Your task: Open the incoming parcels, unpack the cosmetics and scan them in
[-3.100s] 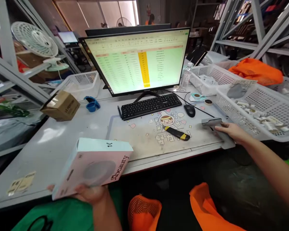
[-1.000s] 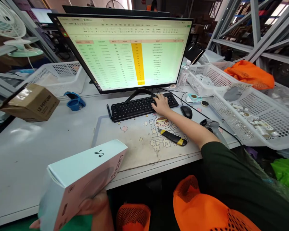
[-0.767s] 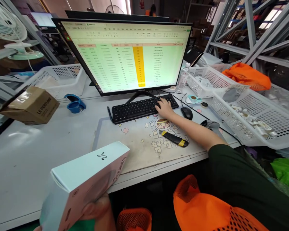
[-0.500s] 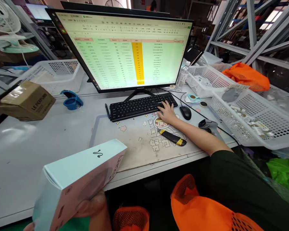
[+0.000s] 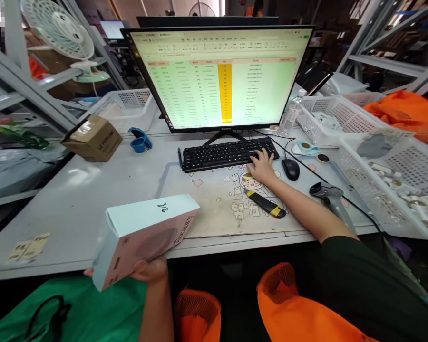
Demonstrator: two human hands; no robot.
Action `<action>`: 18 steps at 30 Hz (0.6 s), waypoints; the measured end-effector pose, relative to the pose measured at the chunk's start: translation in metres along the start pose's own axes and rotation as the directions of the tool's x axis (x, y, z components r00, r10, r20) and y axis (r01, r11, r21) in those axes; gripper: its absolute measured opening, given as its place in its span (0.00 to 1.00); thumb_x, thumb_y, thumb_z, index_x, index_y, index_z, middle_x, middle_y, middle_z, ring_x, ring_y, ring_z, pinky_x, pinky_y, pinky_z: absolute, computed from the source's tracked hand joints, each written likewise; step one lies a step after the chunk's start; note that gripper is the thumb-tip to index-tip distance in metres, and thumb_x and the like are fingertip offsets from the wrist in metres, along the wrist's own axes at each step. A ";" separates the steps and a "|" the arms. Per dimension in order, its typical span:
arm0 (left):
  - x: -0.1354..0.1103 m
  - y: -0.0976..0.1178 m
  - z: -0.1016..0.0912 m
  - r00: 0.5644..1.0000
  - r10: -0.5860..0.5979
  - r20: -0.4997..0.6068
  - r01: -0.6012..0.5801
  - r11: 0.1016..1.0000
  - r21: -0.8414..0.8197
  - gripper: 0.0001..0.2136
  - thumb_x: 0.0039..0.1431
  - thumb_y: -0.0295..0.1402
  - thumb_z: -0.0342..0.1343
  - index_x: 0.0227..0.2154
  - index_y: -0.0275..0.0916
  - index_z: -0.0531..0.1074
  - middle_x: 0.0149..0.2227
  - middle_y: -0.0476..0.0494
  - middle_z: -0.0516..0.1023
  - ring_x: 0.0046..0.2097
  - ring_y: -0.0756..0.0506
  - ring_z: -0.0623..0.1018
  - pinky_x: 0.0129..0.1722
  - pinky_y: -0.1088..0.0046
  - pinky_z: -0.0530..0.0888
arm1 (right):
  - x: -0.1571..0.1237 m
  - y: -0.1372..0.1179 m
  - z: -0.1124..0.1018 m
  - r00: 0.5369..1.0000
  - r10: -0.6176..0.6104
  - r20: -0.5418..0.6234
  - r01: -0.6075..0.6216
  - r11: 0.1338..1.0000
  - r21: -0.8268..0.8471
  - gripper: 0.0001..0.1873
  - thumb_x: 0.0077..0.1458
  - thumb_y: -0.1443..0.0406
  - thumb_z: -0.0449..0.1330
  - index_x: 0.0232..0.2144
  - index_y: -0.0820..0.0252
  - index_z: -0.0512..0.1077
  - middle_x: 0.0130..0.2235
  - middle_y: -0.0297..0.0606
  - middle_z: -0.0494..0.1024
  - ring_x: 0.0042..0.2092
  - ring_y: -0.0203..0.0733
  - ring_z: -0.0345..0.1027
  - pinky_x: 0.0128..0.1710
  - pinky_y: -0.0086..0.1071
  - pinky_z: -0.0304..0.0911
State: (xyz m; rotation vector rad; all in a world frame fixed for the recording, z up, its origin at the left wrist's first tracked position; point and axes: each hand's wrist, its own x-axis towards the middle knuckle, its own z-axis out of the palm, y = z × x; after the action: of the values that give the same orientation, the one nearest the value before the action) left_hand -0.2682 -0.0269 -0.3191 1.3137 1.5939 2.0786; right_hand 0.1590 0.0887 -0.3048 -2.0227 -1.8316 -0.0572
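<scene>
A light blue and pink carton (image 5: 153, 240) is tilted over the desk's front edge. My left hand (image 5: 150, 269) grips it from below, closed around its lower side, with part of the fingers hidden behind it. My right hand (image 5: 263, 167) lies over the right end of a black keyboard (image 5: 214, 156), fingers spread on the keys and holding nothing. Just right of that hand is a black mouse (image 5: 291, 169). Below my right wrist, a black and yellow utility knife (image 5: 266, 204) rests on the printed desk mat (image 5: 196, 213). A grey handheld scanner (image 5: 330, 192) stands beside my right forearm.
A monitor (image 5: 223, 85) showing a spreadsheet stands behind the keyboard. To the left are a brown cardboard box (image 5: 94, 140) and a blue tape dispenser (image 5: 140, 141). White plastic baskets (image 5: 410, 161) and a water bottle (image 5: 293, 113) line the right side.
The view has swung left, so the desk items appear further right. The carton, still in my left hand, shows smaller and higher. My right hand stays on the keyboard.
</scene>
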 end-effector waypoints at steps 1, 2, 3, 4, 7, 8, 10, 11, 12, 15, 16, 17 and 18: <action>-0.001 -0.005 -0.001 0.999 0.030 -0.044 -0.031 0.999 -0.022 0.57 0.42 0.79 0.42 0.68 0.43 0.58 0.67 0.30 0.63 0.73 0.20 0.59 0.74 0.34 0.56 | 0.000 0.000 0.000 1.000 0.003 0.001 -0.003 1.000 -0.009 0.32 0.70 0.54 0.52 0.67 0.68 0.71 0.76 0.59 0.56 0.79 0.71 0.36 0.72 0.78 0.32; -0.002 -0.008 -0.003 0.995 0.055 -0.086 -0.060 0.997 -0.051 0.55 0.45 0.77 0.45 0.68 0.43 0.58 0.68 0.30 0.63 0.73 0.20 0.61 0.73 0.34 0.59 | 0.001 0.001 0.000 1.000 0.006 0.006 -0.006 1.000 -0.015 0.32 0.70 0.54 0.52 0.66 0.67 0.72 0.78 0.58 0.51 0.79 0.71 0.35 0.72 0.78 0.32; -0.003 -0.011 -0.004 0.992 0.066 -0.108 -0.075 0.994 -0.084 0.54 0.47 0.75 0.48 0.69 0.43 0.57 0.69 0.30 0.63 0.73 0.21 0.62 0.72 0.35 0.61 | 0.001 0.001 0.000 1.000 0.011 0.016 -0.011 1.000 -0.018 0.32 0.70 0.54 0.52 0.66 0.67 0.72 0.79 0.57 0.49 0.79 0.71 0.34 0.72 0.78 0.33; -0.002 -0.013 -0.005 0.991 0.068 -0.116 -0.081 0.991 -0.111 0.52 0.49 0.73 0.50 0.70 0.43 0.56 0.69 0.31 0.63 0.73 0.22 0.62 0.72 0.36 0.62 | 0.001 0.002 -0.001 1.000 0.017 0.026 -0.017 1.000 -0.020 0.32 0.71 0.54 0.51 0.67 0.67 0.71 0.79 0.57 0.48 0.79 0.71 0.34 0.72 0.79 0.33; 0.000 -0.015 -0.014 0.990 0.067 -0.125 -0.082 0.989 -0.122 0.50 0.50 0.68 0.53 0.71 0.44 0.54 0.71 0.32 0.62 0.74 0.25 0.62 0.71 0.38 0.66 | 0.001 0.003 -0.002 0.999 0.032 0.036 -0.031 0.999 -0.028 0.32 0.70 0.54 0.51 0.68 0.66 0.70 0.80 0.56 0.46 0.79 0.70 0.33 0.71 0.78 0.35; 0.001 -0.015 -0.019 0.989 0.068 -0.130 -0.082 0.990 -0.112 0.50 0.50 0.67 0.55 0.71 0.44 0.53 0.71 0.32 0.62 0.73 0.26 0.63 0.71 0.39 0.67 | 0.001 0.004 -0.002 0.998 0.037 0.042 -0.036 0.999 -0.031 0.32 0.70 0.54 0.51 0.68 0.65 0.70 0.80 0.56 0.46 0.79 0.69 0.33 0.71 0.78 0.35; 0.002 -0.018 -0.034 0.987 0.066 -0.148 -0.079 0.994 -0.080 0.49 0.49 0.64 0.59 0.69 0.44 0.54 0.69 0.31 0.64 0.70 0.28 0.67 0.70 0.41 0.69 | 0.001 0.005 -0.001 0.998 0.039 0.049 -0.038 0.999 -0.036 0.32 0.70 0.54 0.50 0.67 0.64 0.71 0.79 0.55 0.48 0.79 0.70 0.34 0.71 0.79 0.35; 0.001 -0.020 -0.044 0.984 0.064 -0.166 -0.076 0.995 -0.071 0.48 0.48 0.62 0.62 0.67 0.43 0.55 0.68 0.31 0.65 0.69 0.29 0.69 0.70 0.42 0.69 | 0.001 0.004 -0.001 0.998 0.036 0.046 -0.034 0.999 -0.036 0.32 0.69 0.54 0.50 0.67 0.64 0.72 0.79 0.56 0.48 0.79 0.70 0.34 0.71 0.79 0.35; 0.000 -0.021 -0.055 0.980 0.062 -0.188 -0.075 0.995 -0.067 0.46 0.48 0.60 0.65 0.65 0.43 0.56 0.66 0.31 0.67 0.67 0.30 0.71 0.70 0.43 0.69 | 0.001 0.004 0.000 0.999 0.029 0.037 -0.028 0.999 -0.032 0.33 0.69 0.53 0.50 0.67 0.65 0.72 0.79 0.56 0.49 0.79 0.70 0.35 0.71 0.79 0.35; -0.006 -0.018 -0.091 0.963 0.061 -0.264 -0.086 0.992 -0.088 0.41 0.47 0.52 0.71 0.59 0.43 0.59 0.62 0.34 0.72 0.64 0.33 0.74 0.71 0.44 0.68 | 0.003 0.002 0.001 1.000 0.018 0.026 -0.017 1.000 -0.020 0.34 0.68 0.53 0.50 0.68 0.65 0.71 0.79 0.57 0.50 0.79 0.70 0.35 0.71 0.80 0.34; -0.009 -0.013 -0.103 0.956 0.056 -0.288 -0.092 0.989 -0.113 0.41 0.46 0.50 0.73 0.59 0.43 0.60 0.61 0.35 0.73 0.63 0.33 0.75 0.70 0.43 0.69 | 0.004 0.002 0.000 0.999 0.025 0.040 -0.024 0.999 -0.023 0.34 0.67 0.53 0.50 0.67 0.64 0.71 0.79 0.57 0.50 0.79 0.71 0.35 0.70 0.80 0.34; -0.012 -0.007 -0.115 0.951 0.042 -0.307 -0.090 0.986 -0.143 0.40 0.46 0.48 0.73 0.58 0.44 0.61 0.60 0.36 0.75 0.63 0.33 0.76 0.70 0.43 0.70 | 0.004 0.003 -0.001 0.998 0.034 0.053 -0.032 0.999 -0.032 0.34 0.67 0.52 0.50 0.67 0.64 0.72 0.78 0.57 0.51 0.79 0.71 0.35 0.70 0.80 0.34; -0.014 0.000 -0.126 0.946 0.020 -0.325 -0.081 0.982 -0.174 0.38 0.46 0.46 0.74 0.57 0.44 0.63 0.59 0.37 0.76 0.63 0.33 0.77 0.69 0.43 0.70 | 0.003 0.005 -0.003 0.997 0.038 0.061 -0.036 0.998 -0.045 0.35 0.67 0.52 0.49 0.68 0.64 0.71 0.78 0.57 0.51 0.79 0.71 0.35 0.70 0.80 0.34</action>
State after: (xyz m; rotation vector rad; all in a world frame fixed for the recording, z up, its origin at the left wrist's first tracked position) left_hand -0.3536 -0.1205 -0.3286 1.0024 1.4461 2.5091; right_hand 0.1654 0.0906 -0.3026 -2.1098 -1.8445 -0.0242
